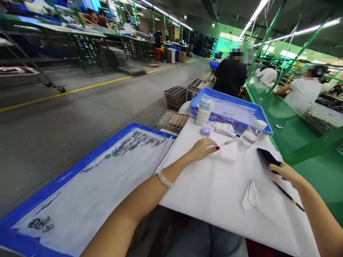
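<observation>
My left hand (204,149) rests on the white-covered table (206,185), its fingers apart, beside a white block or folded pad (227,152) with a thin syringe-like item (228,142) at its top edge. At the right, my right hand (285,170) has its fingers round the lower end of a black phone (266,156). Below that hand lies a black stick or pen (288,195) with a yellow band. A crumpled white cloth (252,194) sits to its left.
Behind are a patterned bottle (204,111), a purple case (205,131), a clear bottle (250,135) and a blue tray (227,93). A larger blue tray (61,178) with dark rings is at the left. A green bench (292,132) runs along the right; people sit beyond.
</observation>
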`<state>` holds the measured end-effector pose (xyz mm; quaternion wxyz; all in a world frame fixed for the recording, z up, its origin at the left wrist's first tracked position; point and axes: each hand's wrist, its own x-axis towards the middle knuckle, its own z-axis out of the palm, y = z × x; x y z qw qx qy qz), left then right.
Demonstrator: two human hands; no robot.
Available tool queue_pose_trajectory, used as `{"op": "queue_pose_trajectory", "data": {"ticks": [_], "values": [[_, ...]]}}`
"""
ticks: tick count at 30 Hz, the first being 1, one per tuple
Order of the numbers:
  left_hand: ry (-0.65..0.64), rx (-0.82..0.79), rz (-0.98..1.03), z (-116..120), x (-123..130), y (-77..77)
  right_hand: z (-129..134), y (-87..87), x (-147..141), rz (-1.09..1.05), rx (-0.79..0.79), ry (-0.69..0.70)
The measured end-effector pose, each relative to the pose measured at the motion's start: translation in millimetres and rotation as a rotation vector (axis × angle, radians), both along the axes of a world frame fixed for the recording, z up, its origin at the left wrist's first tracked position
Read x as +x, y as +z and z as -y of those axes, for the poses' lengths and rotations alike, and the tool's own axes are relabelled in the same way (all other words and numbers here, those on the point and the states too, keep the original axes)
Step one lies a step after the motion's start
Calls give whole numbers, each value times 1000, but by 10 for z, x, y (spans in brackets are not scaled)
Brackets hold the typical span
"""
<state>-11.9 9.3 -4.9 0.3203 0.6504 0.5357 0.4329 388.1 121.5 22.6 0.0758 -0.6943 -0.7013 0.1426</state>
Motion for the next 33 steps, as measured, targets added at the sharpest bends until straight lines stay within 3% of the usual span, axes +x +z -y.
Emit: {"op": "queue_pose_trajectory", "data": {"ticks": [3,6,8,11,15,18,21,24,29,33], "values": [[21,-50,172,-16,-38,10,500,30,226,-129,-138,36],[19,-121,352,-73,-116,-3,1024,38,119,-408,-254,260],[38,-173,492,-118,-184,-22,1329,67,-317,-374,-236,415],[96,-259,718,-168,-279,-39,1562,125,-1368,-373,-232,616],[144,-288,1039,-195,-324,3,1357,128,-2589,-391,101,587],[151,-235,1252,-208,-326,57,1062,24,-3011,-334,249,534],[123,-207,1404,-228,-366,82,823,-126,-3128,-366,309,553],[124,-197,1503,-244,-434,63,691,-218,-3092,-407,319,686],[143,-168,1601,-260,-500,14,612,-180,-2975,-395,275,862],[162,-178,1630,-277,-506,-13,556,-150,-2974,-346,258,832]]}}
